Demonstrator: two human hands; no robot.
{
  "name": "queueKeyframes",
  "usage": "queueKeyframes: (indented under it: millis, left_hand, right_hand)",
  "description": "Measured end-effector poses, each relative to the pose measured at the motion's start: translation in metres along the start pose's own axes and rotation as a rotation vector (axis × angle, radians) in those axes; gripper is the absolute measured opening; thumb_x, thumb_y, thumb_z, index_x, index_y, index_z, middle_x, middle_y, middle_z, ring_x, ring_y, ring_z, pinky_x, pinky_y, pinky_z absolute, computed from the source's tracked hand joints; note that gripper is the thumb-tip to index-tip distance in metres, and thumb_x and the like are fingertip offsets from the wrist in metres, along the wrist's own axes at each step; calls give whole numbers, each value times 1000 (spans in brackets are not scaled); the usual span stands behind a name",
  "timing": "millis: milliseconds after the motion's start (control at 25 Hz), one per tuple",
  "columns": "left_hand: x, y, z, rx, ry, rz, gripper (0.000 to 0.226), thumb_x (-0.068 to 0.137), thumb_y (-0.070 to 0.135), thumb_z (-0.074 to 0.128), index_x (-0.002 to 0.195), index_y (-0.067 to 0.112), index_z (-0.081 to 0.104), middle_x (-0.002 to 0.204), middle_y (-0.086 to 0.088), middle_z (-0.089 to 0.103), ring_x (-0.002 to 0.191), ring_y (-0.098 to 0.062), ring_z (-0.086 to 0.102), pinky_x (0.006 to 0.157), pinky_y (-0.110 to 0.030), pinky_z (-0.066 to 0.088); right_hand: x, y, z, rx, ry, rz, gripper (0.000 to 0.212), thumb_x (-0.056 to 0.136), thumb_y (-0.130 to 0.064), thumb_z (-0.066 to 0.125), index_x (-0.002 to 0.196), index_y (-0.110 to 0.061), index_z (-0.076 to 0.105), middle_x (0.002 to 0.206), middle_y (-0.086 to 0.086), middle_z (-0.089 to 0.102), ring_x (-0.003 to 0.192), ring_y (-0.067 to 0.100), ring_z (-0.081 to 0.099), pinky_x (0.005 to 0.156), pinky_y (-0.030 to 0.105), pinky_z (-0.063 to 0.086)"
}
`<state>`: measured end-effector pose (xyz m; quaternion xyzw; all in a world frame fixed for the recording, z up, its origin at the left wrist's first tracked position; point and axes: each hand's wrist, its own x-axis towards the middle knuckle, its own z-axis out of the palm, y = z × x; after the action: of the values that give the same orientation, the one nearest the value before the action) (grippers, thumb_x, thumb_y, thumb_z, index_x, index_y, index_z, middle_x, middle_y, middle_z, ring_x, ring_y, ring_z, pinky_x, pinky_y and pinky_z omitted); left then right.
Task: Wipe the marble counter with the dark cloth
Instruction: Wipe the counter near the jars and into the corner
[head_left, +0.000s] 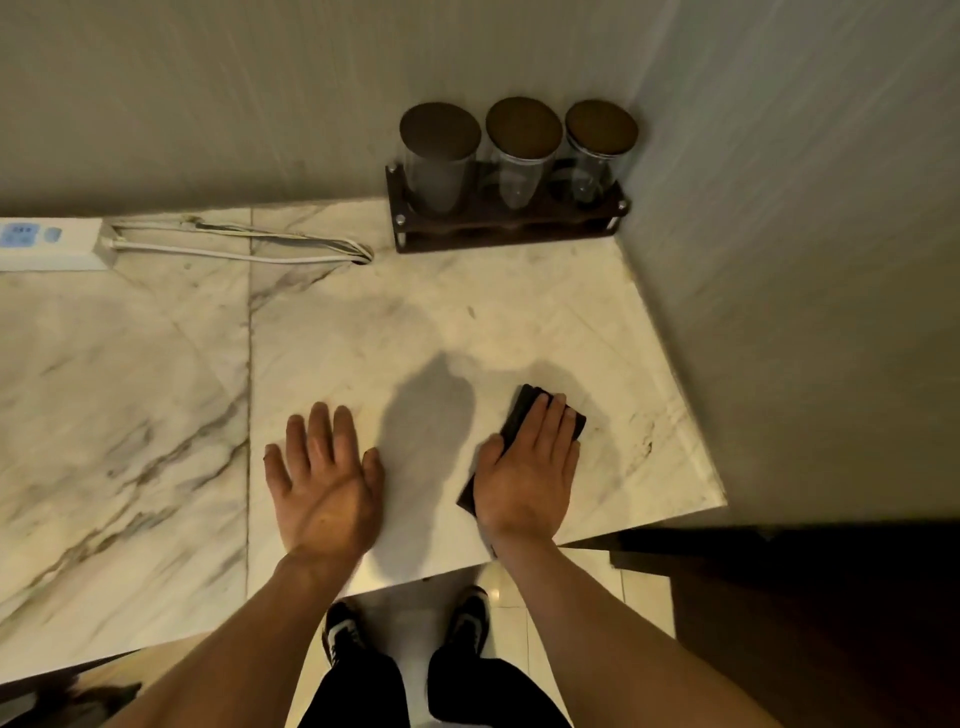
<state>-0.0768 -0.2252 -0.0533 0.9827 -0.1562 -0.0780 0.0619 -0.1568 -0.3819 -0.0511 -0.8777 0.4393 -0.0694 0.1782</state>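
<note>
Right hand (530, 467) lies flat, fingers extended, pressing the folded dark cloth (519, 415) against the marble counter (156, 389) near its right, near corner; nothing is pinched, the palm simply pins it. Left hand (324, 478) rests open and empty on the stone just to the left. The cloth's long axis runs from near-left to far-right, its far end showing past the fingertips. It looks soft, light and limp, likely to bunch; flat palm pressure over its middle suits it best. Jar rack (498, 228) stands in the far corner.
</note>
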Motion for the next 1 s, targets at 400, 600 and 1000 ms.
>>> queueKeyframes:
  millis: [400, 600, 1000]
  left_hand:
    - [2, 27, -6, -123, 100, 273, 55, 94, 36, 29, 142, 9, 33, 150, -16, 33, 141, -36, 19, 115, -55, 4]
    - [9, 42, 0, -63, 49, 273, 59, 94, 42, 24, 143, 9, 32, 152, -16, 31, 142, -35, 18, 115, -56, 4]
    - [10, 44, 4, 35, 15, 213, 60, 94, 46, 24, 146, 15, 30, 153, -12, 32, 143, -31, 19, 115, -54, 7]
  right_hand:
    - [7, 71, -31, -130, -223, -595, 68, 89, -33, 41, 149, -10, 21, 158, 7, 16, 145, 21, 10, 117, 41, 15]
    - [44, 92, -47, -249, -394, -887, 69, 92, -35, 43, 151, -15, 11, 160, 1, 5, 146, 14, -2, 118, 37, 8]
    - [131, 61, -38, -304, -446, -956, 71, 92, -40, 35, 151, -17, 3, 159, 0, -1, 145, 13, -7, 117, 38, 6]
